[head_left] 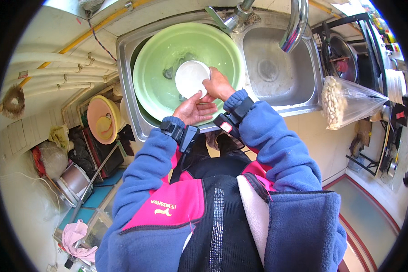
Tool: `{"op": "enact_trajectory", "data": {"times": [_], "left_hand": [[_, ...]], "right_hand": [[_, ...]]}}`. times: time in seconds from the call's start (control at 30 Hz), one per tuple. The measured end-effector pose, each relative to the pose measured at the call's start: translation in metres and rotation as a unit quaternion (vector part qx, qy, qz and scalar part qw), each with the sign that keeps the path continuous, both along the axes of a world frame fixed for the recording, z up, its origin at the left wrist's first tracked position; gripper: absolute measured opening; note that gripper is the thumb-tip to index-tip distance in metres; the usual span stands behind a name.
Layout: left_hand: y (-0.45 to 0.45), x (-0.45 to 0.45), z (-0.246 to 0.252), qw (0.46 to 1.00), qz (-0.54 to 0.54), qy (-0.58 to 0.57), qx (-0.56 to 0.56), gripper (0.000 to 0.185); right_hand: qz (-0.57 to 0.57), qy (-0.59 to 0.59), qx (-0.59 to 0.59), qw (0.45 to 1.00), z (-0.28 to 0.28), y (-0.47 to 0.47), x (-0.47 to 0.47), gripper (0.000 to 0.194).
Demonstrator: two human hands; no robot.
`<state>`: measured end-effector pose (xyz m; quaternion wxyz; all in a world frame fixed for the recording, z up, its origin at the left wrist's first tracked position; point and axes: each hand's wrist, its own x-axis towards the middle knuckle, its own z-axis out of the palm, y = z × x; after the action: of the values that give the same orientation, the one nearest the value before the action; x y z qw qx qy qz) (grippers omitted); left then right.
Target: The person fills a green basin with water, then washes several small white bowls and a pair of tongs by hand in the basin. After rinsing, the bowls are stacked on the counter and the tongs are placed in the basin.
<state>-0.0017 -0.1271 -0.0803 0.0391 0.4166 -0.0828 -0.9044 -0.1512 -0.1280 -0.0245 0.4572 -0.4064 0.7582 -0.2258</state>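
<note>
A small white bowl (191, 79) is held over a large green plastic basin (143, 68) with water in it, which sits in the left bowl of a stainless steel double sink. My right hand (218, 84) grips the white bowl by its right rim. Palm up and fingers spread, my left hand (195, 110) is at the bowl's lower edge, its thumb against the rim. Something dark shows in the water behind the bowl; what it is cannot be told.
A chrome faucet (294, 30) curves over the right sink bowl (278, 91). At the right hangs a clear plastic bag of pale pieces (334, 102) beside a black rack. Pink and yellow basins (97, 115) stand at the left, below wall pipes (54, 58).
</note>
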Motion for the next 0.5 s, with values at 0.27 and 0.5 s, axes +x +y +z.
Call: {"op": "enact_trajectory", "data": {"times": [0.27,0.5], "left_hand": [[-0.008,0.029,0.004,0.992,0.122,-0.005,-0.020,0.035],[-0.006,0.044,-0.003,0.974,0.221,-0.039,-0.015,0.047]], "right_hand": [[0.105,0.196,-0.334,0.916,0.041,0.014,0.000,0.063],[0.132,0.206,-0.503,0.829,0.102,0.020,0.012,0.065]]}}
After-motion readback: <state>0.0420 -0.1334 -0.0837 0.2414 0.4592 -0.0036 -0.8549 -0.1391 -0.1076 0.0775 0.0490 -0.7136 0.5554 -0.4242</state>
